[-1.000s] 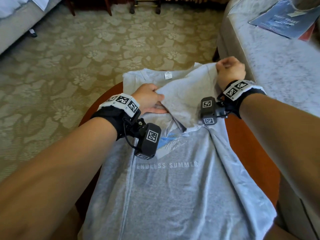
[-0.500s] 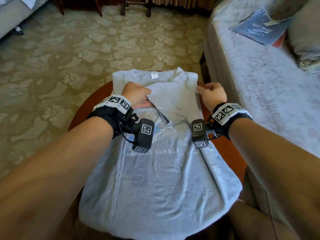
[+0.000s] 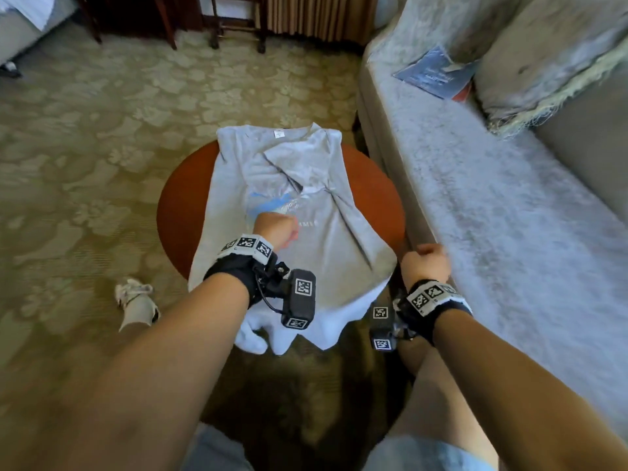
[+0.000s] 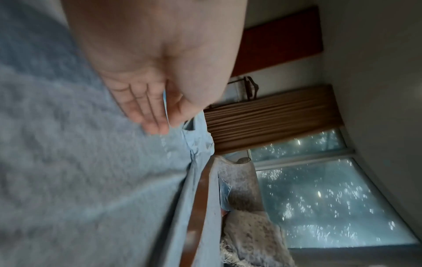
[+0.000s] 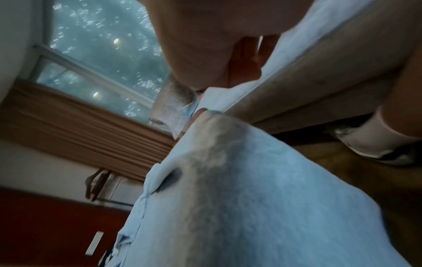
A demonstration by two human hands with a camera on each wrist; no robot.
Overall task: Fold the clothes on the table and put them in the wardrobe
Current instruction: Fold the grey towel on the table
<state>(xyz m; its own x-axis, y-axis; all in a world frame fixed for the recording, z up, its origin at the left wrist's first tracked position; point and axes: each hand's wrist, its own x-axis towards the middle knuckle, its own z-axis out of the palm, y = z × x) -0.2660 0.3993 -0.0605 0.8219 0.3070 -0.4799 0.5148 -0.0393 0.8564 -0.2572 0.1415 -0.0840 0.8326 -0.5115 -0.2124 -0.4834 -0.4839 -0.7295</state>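
A grey T-shirt (image 3: pixel 316 246) with a blue print lies face up on the round red-brown table (image 3: pixel 180 205), collar away from me, hem hanging over the near edge. Its right sleeve (image 3: pixel 306 161) lies folded in over the chest. My left hand (image 3: pixel 277 229) rests on the middle of the shirt; in the left wrist view its fingers (image 4: pixel 146 108) lie straight and flat on the cloth (image 4: pixel 80 162). My right hand (image 3: pixel 426 261) hovers just off the shirt's near right corner, by the sofa, loosely curled and holding nothing. The right wrist view shows the shirt's edge (image 5: pixel 251 198) below the hand (image 5: pixel 205 45).
A grey sofa (image 3: pixel 492 215) runs close along the table's right side, with a blue magazine (image 3: pixel 431 74) on it. My left foot in a white sock and shoe (image 3: pixel 136 300) is on the patterned carpet. Dark chair legs (image 3: pixel 238 25) stand at the back.
Both hands have drawn back from the collar towards me. The right hand has let go of the sleeve, which now lies folded on the chest. The left hand slid down the shirt.
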